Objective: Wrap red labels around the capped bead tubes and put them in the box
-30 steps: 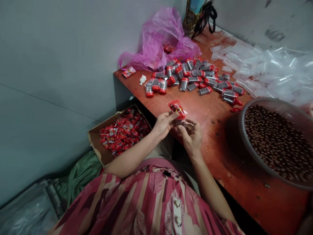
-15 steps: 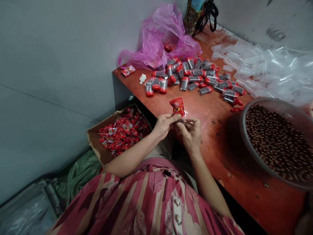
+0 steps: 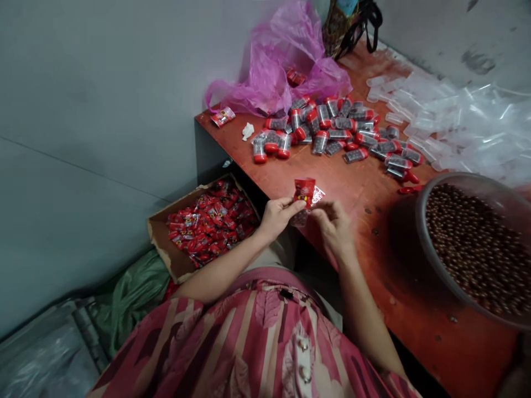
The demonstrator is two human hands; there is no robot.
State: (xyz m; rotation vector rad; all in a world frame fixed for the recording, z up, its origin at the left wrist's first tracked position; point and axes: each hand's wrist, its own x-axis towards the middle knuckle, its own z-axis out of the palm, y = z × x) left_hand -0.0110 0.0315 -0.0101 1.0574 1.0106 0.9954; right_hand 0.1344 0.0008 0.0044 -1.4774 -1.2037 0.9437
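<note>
The red packet [image 3: 304,190] is left of the tub [image 3: 423,237], above the counter [image 3: 360,188] near its edge, pinched by the fingers of the left hand [image 3: 276,217]. The right hand [image 3: 338,229], close against the packet half a second ago, has eased toward the tub, so the left hand seems to bear it alone; blur hides whether the right fingers grip anything.
</note>
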